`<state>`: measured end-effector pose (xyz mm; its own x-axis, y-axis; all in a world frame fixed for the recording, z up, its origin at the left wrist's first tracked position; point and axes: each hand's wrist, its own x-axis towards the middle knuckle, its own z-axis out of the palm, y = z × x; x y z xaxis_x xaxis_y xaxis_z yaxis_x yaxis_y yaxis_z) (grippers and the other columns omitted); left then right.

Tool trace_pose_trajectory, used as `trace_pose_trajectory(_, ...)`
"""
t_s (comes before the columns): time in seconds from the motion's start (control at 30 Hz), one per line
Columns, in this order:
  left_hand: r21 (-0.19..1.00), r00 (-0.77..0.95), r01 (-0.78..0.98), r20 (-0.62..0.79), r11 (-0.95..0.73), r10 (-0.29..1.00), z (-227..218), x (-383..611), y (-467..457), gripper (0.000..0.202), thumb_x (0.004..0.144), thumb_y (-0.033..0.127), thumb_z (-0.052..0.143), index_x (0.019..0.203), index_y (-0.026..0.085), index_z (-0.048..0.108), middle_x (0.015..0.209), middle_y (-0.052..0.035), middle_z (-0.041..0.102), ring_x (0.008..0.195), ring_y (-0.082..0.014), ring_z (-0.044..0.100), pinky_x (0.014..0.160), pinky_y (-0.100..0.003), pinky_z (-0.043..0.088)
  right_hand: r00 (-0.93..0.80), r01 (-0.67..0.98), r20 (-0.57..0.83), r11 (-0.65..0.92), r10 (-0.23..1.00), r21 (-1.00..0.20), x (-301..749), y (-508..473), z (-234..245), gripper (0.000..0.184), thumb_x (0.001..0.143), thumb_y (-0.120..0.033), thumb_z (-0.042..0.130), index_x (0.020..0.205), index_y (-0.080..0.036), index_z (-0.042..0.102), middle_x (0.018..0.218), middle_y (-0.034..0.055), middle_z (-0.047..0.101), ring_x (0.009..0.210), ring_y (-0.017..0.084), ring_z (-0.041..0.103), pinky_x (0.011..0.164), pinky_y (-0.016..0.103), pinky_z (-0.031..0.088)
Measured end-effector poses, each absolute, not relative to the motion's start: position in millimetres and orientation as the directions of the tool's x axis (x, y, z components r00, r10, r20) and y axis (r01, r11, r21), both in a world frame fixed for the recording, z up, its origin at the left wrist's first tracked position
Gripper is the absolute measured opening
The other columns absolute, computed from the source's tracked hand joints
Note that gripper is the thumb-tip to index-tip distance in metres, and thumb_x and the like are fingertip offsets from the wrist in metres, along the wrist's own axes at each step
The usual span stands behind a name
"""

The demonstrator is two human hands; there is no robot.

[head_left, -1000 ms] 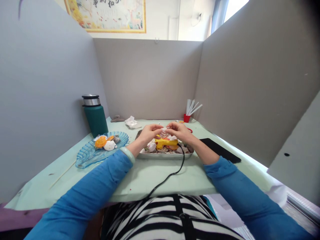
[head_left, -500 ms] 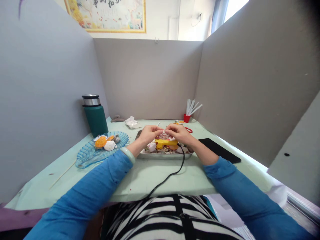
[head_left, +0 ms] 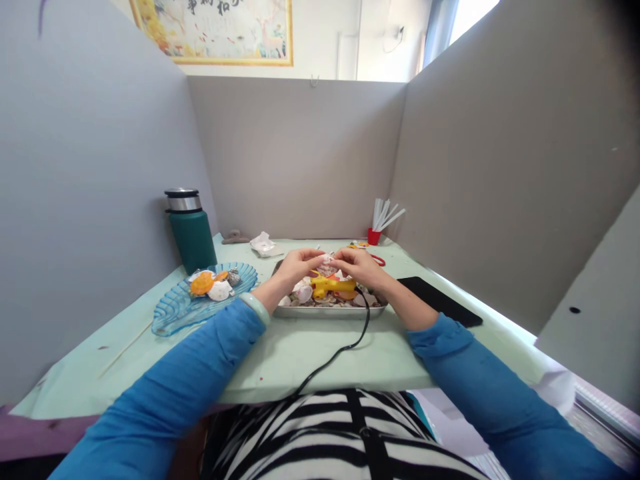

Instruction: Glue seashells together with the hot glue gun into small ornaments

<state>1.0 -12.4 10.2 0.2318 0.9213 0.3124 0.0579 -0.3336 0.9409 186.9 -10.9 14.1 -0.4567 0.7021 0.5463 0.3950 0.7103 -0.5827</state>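
Above the metal tray point(head_left: 330, 312), my left hand point(head_left: 299, 265) and my right hand point(head_left: 361, 267) meet, fingers pinched. Between their fingertips is a small pale seashell point(head_left: 327, 260), partly covered by the fingers; its exact shape is too small to tell. A yellow glue gun point(head_left: 334, 285) lies across the tray just under my hands, its black cord point(head_left: 345, 348) running toward me over the table edge. Around the gun, the tray holds many shells point(head_left: 303, 291), white, pinkish and brown.
At left stand a blue glass dish point(head_left: 173, 310) with orange and white shells and a green bottle point(head_left: 191, 240). A thin stick point(head_left: 125, 349) lies nearby. Farther back are crumpled tissue point(head_left: 265, 245) and a red cup point(head_left: 373, 236) of glue sticks. A black flat pad point(head_left: 440, 300) lies right.
My fingers have shifted slightly around the small shell, which shows a little more between them now. The tray, glue gun and dish stay put.
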Motion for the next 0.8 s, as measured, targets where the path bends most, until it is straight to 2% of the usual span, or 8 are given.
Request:
trace_pose_trajectory(0.27, 0.932, 0.235, 0.145, 0.294, -0.333, 0.926, 3.0, -3.3, -1.9, 0.038, 0.061, 0.041, 0.068, 0.085, 0.011, 0.068, 0.077, -0.0073, 0.066, 0.064, -0.0123, 0.058, 0.064, -0.027, 0.048, -0.481, 0.400, 0.514, 0.699, 0.710, -0.593, 187.9, -13.7, 15.5, 0.031, 0.075, -0.043, 0.051, 0.071, -0.014, 0.059, 0.057, -0.0019, 0.050, 0.051, 0.008, 0.044, 0.048, 0.020, 0.033)
trace_pose_trajectory(0.57, 0.931, 0.301, 0.130, 0.292, -0.342, 0.908, 8.7, -4.2, -8.4, 0.032, 0.062, 0.038, 0.068, 0.079, 0.012, 0.069, 0.073, -0.0064, 0.065, 0.064, -0.0119, 0.058, 0.065, -0.026, 0.047, -0.530, 0.338, 0.465, 0.680, 0.709, -0.651, 190.0, -15.3, 17.4, 0.035, 0.073, -0.049, 0.052, 0.069, -0.014, 0.056, 0.057, -0.0024, 0.048, 0.051, 0.008, 0.042, 0.047, 0.020, 0.032)
trace_pose_trajectory(0.8, 0.935, 0.333, 0.132, 0.270, -0.328, 0.903, 12.5, -3.5, -11.7, 0.036, 0.066, 0.039, 0.065, 0.091, 0.013, 0.068, 0.084, -0.0076, 0.066, 0.070, -0.0130, 0.059, 0.066, -0.027, 0.048, -0.517, 0.329, 0.448, 0.653, 0.729, -0.682, 191.2, -11.6, 15.1, 0.037, 0.073, -0.051, 0.052, 0.069, -0.014, 0.055, 0.054, -0.0030, 0.046, 0.050, 0.007, 0.040, 0.045, 0.019, 0.030)
